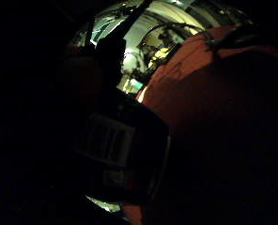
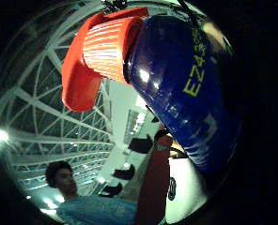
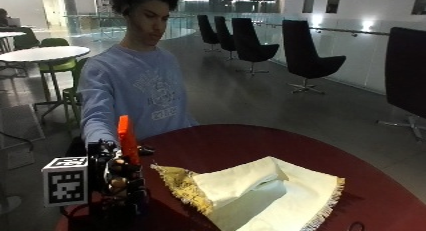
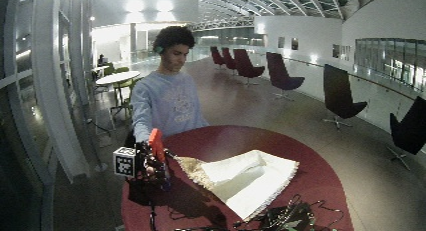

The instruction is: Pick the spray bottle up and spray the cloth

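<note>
At the round dark red surface's (image 3: 266,141) edge, the gloved right hand (image 3: 118,183) grips a blue spray bottle with an orange-red head (image 3: 126,139) upright beside the folded cream fringed cloth (image 3: 266,191).

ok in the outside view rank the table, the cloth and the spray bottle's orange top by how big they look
1. table, largest
2. cloth
3. spray bottle's orange top, smallest, above the gloved hand

The bottle sits nearer the camera, yet still looks smallest.
</note>
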`<state>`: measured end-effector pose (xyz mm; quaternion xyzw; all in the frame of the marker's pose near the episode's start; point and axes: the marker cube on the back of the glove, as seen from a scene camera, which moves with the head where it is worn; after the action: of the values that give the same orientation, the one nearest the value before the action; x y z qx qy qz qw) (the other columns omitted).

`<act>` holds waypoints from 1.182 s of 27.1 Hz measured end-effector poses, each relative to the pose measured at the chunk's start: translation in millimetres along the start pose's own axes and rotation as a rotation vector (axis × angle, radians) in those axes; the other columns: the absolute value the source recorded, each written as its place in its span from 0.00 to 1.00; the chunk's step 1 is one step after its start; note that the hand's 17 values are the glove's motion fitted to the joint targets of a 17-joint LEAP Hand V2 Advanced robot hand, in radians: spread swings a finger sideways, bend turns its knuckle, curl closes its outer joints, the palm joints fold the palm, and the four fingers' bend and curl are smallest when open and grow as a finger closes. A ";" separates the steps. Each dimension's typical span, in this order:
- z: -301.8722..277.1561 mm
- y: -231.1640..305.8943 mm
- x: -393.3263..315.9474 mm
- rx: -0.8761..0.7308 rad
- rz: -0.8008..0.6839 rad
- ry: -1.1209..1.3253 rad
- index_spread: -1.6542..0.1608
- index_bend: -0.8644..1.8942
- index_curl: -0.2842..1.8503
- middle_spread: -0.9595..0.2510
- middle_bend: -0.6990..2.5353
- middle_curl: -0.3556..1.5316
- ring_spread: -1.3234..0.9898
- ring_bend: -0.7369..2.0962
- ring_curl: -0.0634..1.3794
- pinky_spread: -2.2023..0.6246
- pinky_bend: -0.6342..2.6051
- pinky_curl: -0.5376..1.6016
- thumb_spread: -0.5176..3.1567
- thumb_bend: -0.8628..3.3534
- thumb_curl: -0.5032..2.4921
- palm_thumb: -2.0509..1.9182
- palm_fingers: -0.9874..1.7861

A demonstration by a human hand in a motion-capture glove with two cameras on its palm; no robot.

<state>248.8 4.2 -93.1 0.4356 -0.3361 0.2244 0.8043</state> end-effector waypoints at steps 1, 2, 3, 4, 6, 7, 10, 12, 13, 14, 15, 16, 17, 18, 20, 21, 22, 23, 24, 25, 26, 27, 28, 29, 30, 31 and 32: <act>-0.2 0.4 -3.6 -0.041 0.002 -0.022 0.75 0.37 0.28 0.71 0.31 0.41 0.54 0.44 0.29 0.87 0.25 0.39 0.36 0.20 0.34 0.77 0.67; 0.1 0.5 -7.9 -0.084 0.006 -0.040 0.75 0.37 0.28 0.71 0.31 0.41 0.54 0.44 0.29 0.87 0.25 0.39 0.36 0.20 0.34 0.76 0.67; 0.8 0.3 -12.5 -0.129 0.012 -0.054 0.75 0.37 0.29 0.71 0.32 0.41 0.54 0.43 0.29 0.87 0.25 0.39 0.36 0.20 0.34 0.76 0.67; 1.9 0.0 -17.2 -0.175 0.021 -0.064 0.75 0.38 0.29 0.71 0.32 0.41 0.54 0.43 0.29 0.87 0.25 0.39 0.37 0.20 0.34 0.76 0.67; 5.3 0.1 -25.7 -0.268 0.037 -0.078 0.75 0.38 0.29 0.71 0.31 0.41 0.54 0.42 0.29 0.87 0.24 0.39 0.37 0.19 0.33 0.74 0.68; 7.6 0.6 -29.4 -0.314 0.041 -0.082 0.75 0.38 0.30 0.71 0.31 0.41 0.54 0.42 0.29 0.87 0.24 0.38 0.38 0.19 0.33 0.73 0.68; 15.2 1.7 -39.2 -0.435 0.051 -0.075 0.74 0.37 0.29 0.72 0.32 0.42 0.54 0.42 0.30 0.87 0.24 0.38 0.38 0.18 0.31 0.69 0.67; 19.8 1.1 -44.7 -0.489 0.064 -0.067 0.74 0.36 0.29 0.72 0.32 0.42 0.54 0.43 0.30 0.87 0.25 0.38 0.38 0.18 0.30 0.67 0.68; 22.3 0.5 -47.1 -0.510 0.071 -0.065 0.74 0.35 0.29 0.72 0.32 0.42 0.54 0.43 0.30 0.87 0.25 0.38 0.39 0.18 0.30 0.66 0.69; 25.3 -0.5 -49.4 -0.528 0.079 -0.064 0.74 0.35 0.28 0.72 0.31 0.42 0.54 0.43 0.30 0.87 0.26 0.39 0.39 0.18 0.30 0.65 0.69; 29.1 -2.2 -51.8 -0.542 0.089 -0.063 0.74 0.35 0.28 0.73 0.31 0.42 0.54 0.43 0.30 0.87 0.26 0.39 0.39 0.18 0.30 0.65 0.70; 33.6 -4.4 -54.1 -0.555 0.102 -0.063 0.74 0.35 0.28 0.73 0.31 0.42 0.54 0.44 0.30 0.87 0.26 0.39 0.39 0.19 0.29 0.64 0.70; 38.6 -6.8 -56.4 -0.565 0.116 -0.061 0.75 0.35 0.28 0.73 0.31 0.42 0.55 0.43 0.30 0.87 0.26 0.39 0.39 0.19 0.29 0.64 0.71; 43.8 -9.1 -58.4 -0.576 0.129 -0.060 0.75 0.35 0.28 0.73 0.31 0.42 0.55 0.44 0.30 0.87 0.26 0.39 0.39 0.19 0.29 0.64 0.71; 53.9 -12.6 -61.6 -0.601 0.156 -0.055 0.75 0.35 0.27 0.74 0.31 0.42 0.55 0.44 0.31 0.87 0.27 0.40 0.40 0.19 0.29 0.64 0.72; 58.9 -14.0 -62.9 -0.616 0.172 -0.052 0.75 0.35 0.27 0.74 0.31 0.42 0.55 0.44 0.31 0.87 0.27 0.40 0.40 0.20 0.29 0.64 0.72; 63.7 -15.3 -64.1 -0.632 0.188 -0.048 0.76 0.35 0.27 0.74 0.31 0.42 0.55 0.44 0.31 0.87 0.27 0.40 0.40 0.20 0.29 0.64 0.72; 68.2 -16.5 -65.3 -0.649 0.205 -0.043 0.76 0.35 0.27 0.74 0.31 0.42 0.55 0.44 0.31 0.87 0.27 0.40 0.40 0.20 0.29 0.64 0.73; 72.4 -17.8 -66.6 -0.666 0.223 -0.035 0.76 0.35 0.27 0.75 0.31 0.42 0.55 0.44 0.31 0.87 0.27 0.40 0.41 0.20 0.28 0.64 0.73; 76.1 -19.2 -68.0 -0.684 0.241 -0.027 0.76 0.35 0.27 0.75 0.30 0.42 0.55 0.44 0.31 0.87 0.27 0.40 0.41 0.20 0.28 0.64 0.73; 79.2 -20.5 -69.5 -0.701 0.259 -0.017 0.76 0.35 0.27 0.75 0.30 0.42 0.55 0.44 0.31 0.87 0.27 0.40 0.41 0.20 0.28 0.64 0.73; 81.4 -21.8 -71.0 -0.719 0.276 -0.008 0.77 0.35 0.27 0.75 0.30 0.42 0.55 0.44 0.31 0.87 0.27 0.41 0.41 0.20 0.28 0.64 0.73; 82.9 -22.9 -72.7 -0.736 0.292 0.001 0.77 0.35 0.27 0.75 0.30 0.42 0.55 0.44 0.31 0.87 0.27 0.41 0.41 0.20 0.28 0.64 0.73; 83.6 -23.7 -74.3 -0.751 0.307 0.009 0.77 0.35 0.27 0.75 0.30 0.42 0.55 0.44 0.31 0.87 0.27 0.41 0.41 0.20 0.28 0.64 0.73; 83.6 -24.3 -76.0 -0.763 0.320 0.015 0.77 0.35 0.27 0.75 0.30 0.42 0.55 0.44 0.31 0.87 0.27 0.41 0.41 0.20 0.28 0.64 0.73; 83.2 -24.6 -77.7 -0.772 0.332 0.021 0.77 0.35 0.26 0.75 0.30 0.42 0.55 0.44 0.32 0.87 0.27 0.41 0.41 0.20 0.28 0.64 0.73; 82.5 -24.9 -79.2 -0.777 0.343 0.027 0.77 0.35 0.26 0.75 0.30 0.42 0.56 0.44 0.32 0.87 0.27 0.41 0.41 0.20 0.28 0.63 0.73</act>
<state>183.3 -84.4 -132.6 0.0346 -0.4526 0.2173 0.8641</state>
